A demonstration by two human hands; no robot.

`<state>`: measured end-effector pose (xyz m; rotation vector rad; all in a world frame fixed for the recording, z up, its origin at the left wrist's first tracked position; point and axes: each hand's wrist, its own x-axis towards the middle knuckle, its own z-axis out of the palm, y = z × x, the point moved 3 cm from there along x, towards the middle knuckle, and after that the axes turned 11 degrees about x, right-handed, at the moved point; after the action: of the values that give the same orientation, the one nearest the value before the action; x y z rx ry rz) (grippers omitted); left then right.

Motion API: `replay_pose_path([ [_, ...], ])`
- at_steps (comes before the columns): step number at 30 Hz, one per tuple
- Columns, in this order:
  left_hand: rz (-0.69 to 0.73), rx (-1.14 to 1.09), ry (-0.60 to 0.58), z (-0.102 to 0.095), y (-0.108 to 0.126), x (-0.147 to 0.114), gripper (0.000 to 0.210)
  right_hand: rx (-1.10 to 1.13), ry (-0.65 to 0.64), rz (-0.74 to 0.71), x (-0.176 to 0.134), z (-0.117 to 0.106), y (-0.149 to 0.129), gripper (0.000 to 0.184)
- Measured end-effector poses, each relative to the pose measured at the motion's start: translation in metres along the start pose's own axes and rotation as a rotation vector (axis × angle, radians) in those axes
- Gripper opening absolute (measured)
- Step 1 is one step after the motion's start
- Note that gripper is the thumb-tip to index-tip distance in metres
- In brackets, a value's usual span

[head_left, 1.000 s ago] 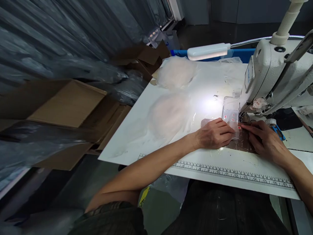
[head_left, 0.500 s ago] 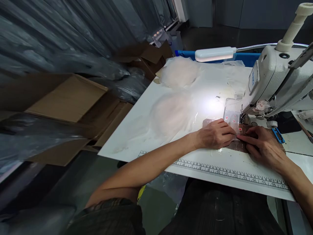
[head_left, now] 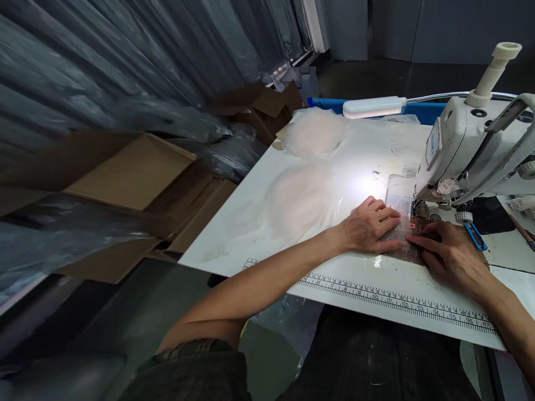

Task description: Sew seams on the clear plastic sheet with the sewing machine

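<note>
My left hand lies on the sewing table with its fingers spread, at the left edge of a clear plastic plate with small red marks. Its thumb reaches toward my right index fingertip. My right hand rests opposite, index finger stretched out and the others loosely bent, on a brownish base. Between the fingertips is something thin and sheer, too faint to name. Just beyond my hands stands the white sewing machine; its needle area is beside the plate.
Two pale, sheer fabric piles lie left on the white table. A lamp lights the surface. Blue thread snips and a black phone-like slab lie right. Printed ruler marks run along the front edge. Cardboard boxes stand left.
My left hand has gone from bunched fingers to spread ones, its thumb now stretched out. My right hand stays almost the same. The whole view has shifted slightly.
</note>
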<state>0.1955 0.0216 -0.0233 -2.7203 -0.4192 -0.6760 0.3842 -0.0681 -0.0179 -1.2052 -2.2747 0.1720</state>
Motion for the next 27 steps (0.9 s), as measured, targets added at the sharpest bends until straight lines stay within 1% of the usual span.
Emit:
replay_pose_path([
  [5, 0.008, -0.055, 0.022, 0.002, 0.001, 0.0, 0.05, 0.006, -0.015, 0.007, 0.001, -0.002, -0.001, 0.032],
  [9, 0.018, -0.073, 0.046, 0.0, 0.001, 0.001, 0.047, -0.003, -0.033, 0.026, 0.0, -0.003, 0.0, 0.031],
  [11, 0.021, -0.073, 0.038, 0.0, 0.001, 0.001, 0.047, -0.002, -0.028, 0.028, 0.0, -0.002, 0.0, 0.031],
  [17, 0.025, 0.082, -0.034, 0.0, 0.001, 0.004, 0.06, 0.007, -0.004, 0.048, -0.002, 0.002, 0.001, 0.031],
  [21, 0.034, 0.122, -0.123, -0.001, 0.003, 0.01, 0.058, 0.015, -0.001, 0.067, -0.003, 0.003, 0.001, 0.032],
  [27, 0.096, 0.115, -0.271, -0.001, -0.002, 0.022, 0.051, 0.046, -0.023, 0.085, 0.002, 0.0, 0.003, 0.036],
])
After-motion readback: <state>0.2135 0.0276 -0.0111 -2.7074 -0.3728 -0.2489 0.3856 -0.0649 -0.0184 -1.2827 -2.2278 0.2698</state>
